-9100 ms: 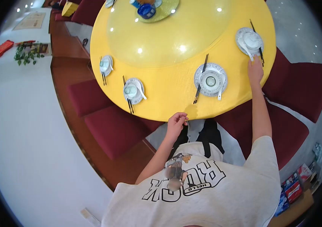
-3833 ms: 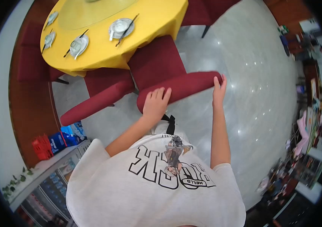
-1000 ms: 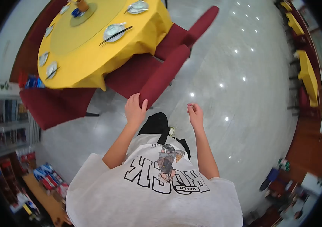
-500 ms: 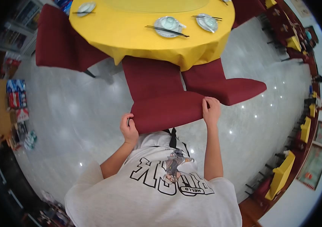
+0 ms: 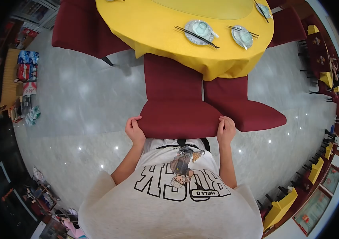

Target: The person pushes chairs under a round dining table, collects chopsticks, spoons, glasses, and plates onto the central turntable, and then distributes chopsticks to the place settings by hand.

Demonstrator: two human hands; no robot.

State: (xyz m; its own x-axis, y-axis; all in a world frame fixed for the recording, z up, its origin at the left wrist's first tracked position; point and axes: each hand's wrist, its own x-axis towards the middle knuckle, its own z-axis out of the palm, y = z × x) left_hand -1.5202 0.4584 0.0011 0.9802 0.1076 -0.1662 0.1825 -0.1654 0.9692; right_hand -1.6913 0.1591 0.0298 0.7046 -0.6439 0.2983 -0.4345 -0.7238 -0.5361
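Note:
A dark red upholstered chair is right in front of my body, its backrest toward me and its seat running up to the table. My left hand grips the left edge of the backrest, fingers curled round it. On the opposite edge, my right hand is closed in the same way. A second red chair stands close on the right, its backrest near my right hand. Beyond the seats is a round table with a yellow cloth, which hangs over the seats' far ends.
Plates with bowls and black chopsticks lie on the table. Another red chair stands at the left, and one at the far right. Stacked packages are by the left wall. Yellow-covered tables line the right side.
The held chair's backrest has straightened from a slanted angle to nearly level across my view. The table and neighbouring chairs appear shifted to the right. Both hands keep their grip.

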